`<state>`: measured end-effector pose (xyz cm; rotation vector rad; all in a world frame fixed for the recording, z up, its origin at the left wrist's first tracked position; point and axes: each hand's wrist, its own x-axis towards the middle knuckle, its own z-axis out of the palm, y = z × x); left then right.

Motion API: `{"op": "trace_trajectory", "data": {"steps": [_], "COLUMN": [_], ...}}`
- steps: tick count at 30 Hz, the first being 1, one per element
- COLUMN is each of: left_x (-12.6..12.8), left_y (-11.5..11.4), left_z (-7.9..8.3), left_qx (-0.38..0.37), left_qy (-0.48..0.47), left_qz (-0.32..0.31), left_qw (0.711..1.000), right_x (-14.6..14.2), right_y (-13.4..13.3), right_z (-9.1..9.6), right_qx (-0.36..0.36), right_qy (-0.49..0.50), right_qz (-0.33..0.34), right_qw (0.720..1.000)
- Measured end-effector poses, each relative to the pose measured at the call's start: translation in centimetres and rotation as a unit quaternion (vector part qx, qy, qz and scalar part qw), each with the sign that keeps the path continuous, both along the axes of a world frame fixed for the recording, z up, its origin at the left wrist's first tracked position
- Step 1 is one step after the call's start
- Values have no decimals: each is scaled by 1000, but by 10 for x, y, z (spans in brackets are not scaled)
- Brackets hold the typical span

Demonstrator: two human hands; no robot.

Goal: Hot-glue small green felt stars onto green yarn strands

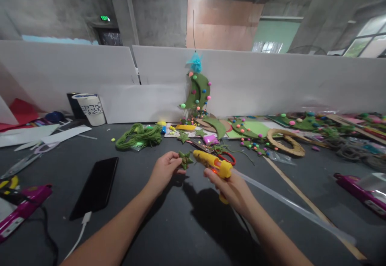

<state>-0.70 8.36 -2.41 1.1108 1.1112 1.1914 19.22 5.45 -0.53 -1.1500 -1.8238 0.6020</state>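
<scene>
Between the fingertips of my left hand (167, 167) is a small green star (185, 160), held above the dark table. My right hand (231, 185) is wrapped round a yellow hot glue gun (212, 161), its nozzle pointing left, close to the star. A long clear glue stick (289, 203) juts from the back of the gun toward the lower right. Just beyond my hands lie another green star (183, 137) and red-handled scissors (227, 157). Whether the nozzle touches the star I cannot tell.
A green moon ornament (199, 91) with coloured pompoms hangs before the white partition. Green yarn (140, 136), a black phone (95, 185), a white cup (92, 109) and a straw ring (285, 142) lie around. Purple power strips (362, 193) flank both sides; a wooden strip (304, 197) crosses the right.
</scene>
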Motion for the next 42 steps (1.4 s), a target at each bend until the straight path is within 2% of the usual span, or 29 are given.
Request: {"op": "trace_trajectory", "data": {"steps": [3,8,16,30,42], "left_x": [1,2,4,5,4], "left_y": [-1,-1,-3,-3,-4], "left_z": [0,1,-2,-2,-2], "left_qx": [0,1,-5,4,-2], "left_qy": [-7,-9,-18,-15,-6], "left_qz": [-11,-9,-17,-10,-7], "left_qw": [1000,1000,1000,1000,1000], "right_x": [-5,-7,-8,-9,-11], "right_y": [-5,-6,-7,-7,-7], "right_z": [-3,-8,-9,-11,-11], "right_qx": [-10,-24,-9,-34,-13], "right_qy": [-46,-38,-88,-108,-98], "right_qz": [21,8,15,27,22], "right_qw": [999,999,996,993,995]}}
